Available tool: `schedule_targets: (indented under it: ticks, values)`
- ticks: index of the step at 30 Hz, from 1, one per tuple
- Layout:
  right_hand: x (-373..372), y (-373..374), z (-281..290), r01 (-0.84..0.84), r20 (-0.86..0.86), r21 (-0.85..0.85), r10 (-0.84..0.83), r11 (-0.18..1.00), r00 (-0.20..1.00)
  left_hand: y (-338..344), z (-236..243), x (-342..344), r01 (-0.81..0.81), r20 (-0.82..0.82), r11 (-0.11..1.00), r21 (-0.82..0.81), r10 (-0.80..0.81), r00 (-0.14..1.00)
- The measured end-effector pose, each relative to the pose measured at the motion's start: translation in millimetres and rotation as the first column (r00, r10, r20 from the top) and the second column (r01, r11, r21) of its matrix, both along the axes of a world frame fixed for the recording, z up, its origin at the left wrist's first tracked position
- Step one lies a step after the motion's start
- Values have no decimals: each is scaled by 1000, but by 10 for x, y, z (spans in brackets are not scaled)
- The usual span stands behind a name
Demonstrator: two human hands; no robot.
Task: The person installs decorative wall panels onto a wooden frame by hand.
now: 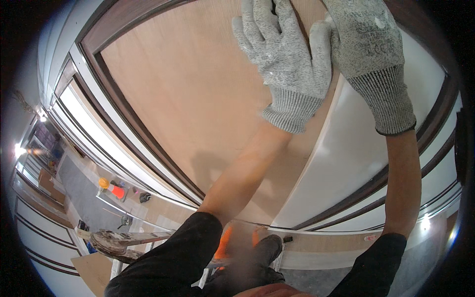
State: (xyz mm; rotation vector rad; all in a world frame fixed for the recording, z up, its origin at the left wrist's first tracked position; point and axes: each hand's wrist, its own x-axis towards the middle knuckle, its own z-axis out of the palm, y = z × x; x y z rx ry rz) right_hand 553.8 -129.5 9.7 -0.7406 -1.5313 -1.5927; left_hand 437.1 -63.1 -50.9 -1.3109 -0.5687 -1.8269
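Note:
Both my hands wear speckled grey knit gloves with ribbed cuffs. My left hand (284,54) lies against a light-brown wood panel (188,89), fingers stretched upward and thumb out to the side. Close on its right is my right hand (368,44), over the seam where the wood panel meets a glossy white panel (341,158). The right hand's fingers run past the top edge of the picture, so their grip is hidden. Dark brown moulding (133,126) frames the wood panel on its left.
Below me is a paint-stained ladder (118,245), with my shoe (269,247) near it. On the floor at the left stand an orange cone (117,191) and a yellow hard hat (103,182). A bright lamp (20,150) glows at far left. Cardboard (94,274) leans lower left.

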Motion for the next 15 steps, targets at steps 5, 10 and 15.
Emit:
schedule_targets:
  ticks: [5,10,15]
  values:
    - [33,-153,47,50,13,-2,-50,999,999,-86,2,178,42,38,999,1,-42,998]
    - [119,-326,258,122,73,-191,-109,974,991,-239,-8,391,131,47,981,-143,-125,991]
    - [47,-432,282,256,128,-252,-230,933,965,97,46,490,-432,160,860,273,403,901]
